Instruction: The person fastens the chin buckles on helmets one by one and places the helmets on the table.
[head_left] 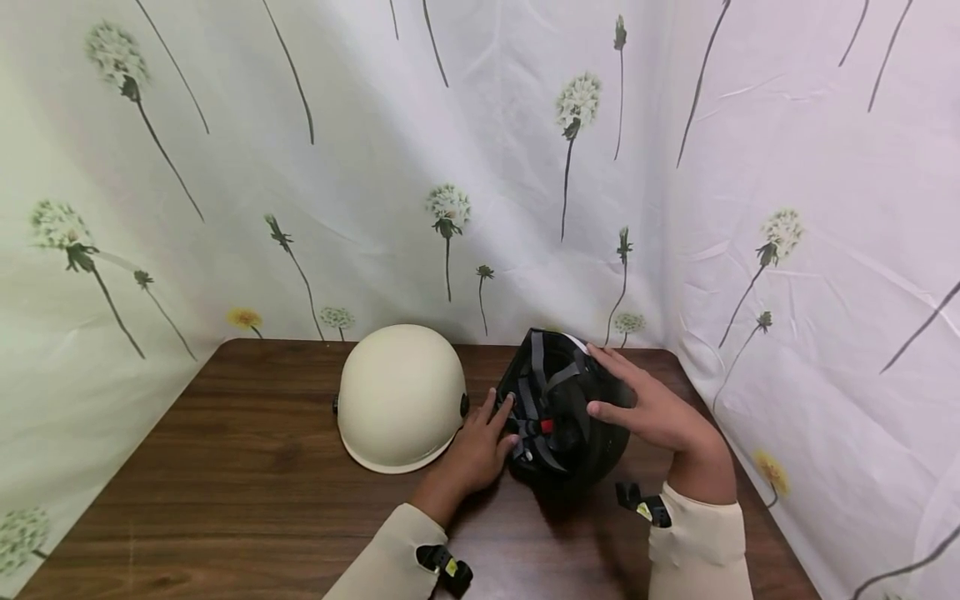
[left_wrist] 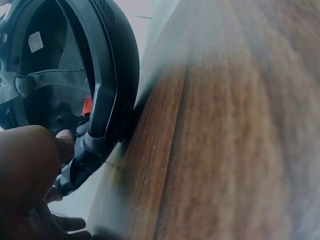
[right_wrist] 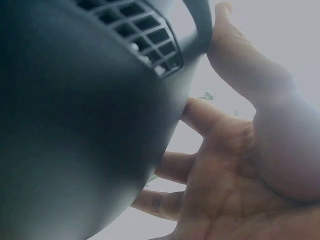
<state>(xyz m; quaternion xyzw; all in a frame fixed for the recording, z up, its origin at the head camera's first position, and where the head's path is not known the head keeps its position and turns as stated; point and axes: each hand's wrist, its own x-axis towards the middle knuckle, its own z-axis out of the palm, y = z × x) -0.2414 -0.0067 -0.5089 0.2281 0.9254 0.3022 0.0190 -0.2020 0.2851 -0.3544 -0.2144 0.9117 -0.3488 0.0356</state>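
Observation:
A black helmet (head_left: pixel 611 433) lies tilted on the table, its hollow side turned left and toward me. Grey straps and a red buckle piece (head_left: pixel 547 426) show inside it. My left hand (head_left: pixel 476 450) touches its left edge with extended fingers; in the left wrist view the thumb (left_wrist: pixel 64 142) reaches the inner rim beside a strap. My right hand (head_left: pixel 660 412) rests on the right side with fingers spread. The right wrist view shows those fingers (right_wrist: pixel 175 167) against the smooth shell, near a grid vent (right_wrist: pixel 145 37); the thumb is by the rim.
A cream helmet (head_left: pixel 401 392) sits dome up just left of my left hand. The brown wooden table (head_left: pixel 247 467) meets a white flower-print sheet (head_left: pixel 360 208) at the back, with another stretch along the right.

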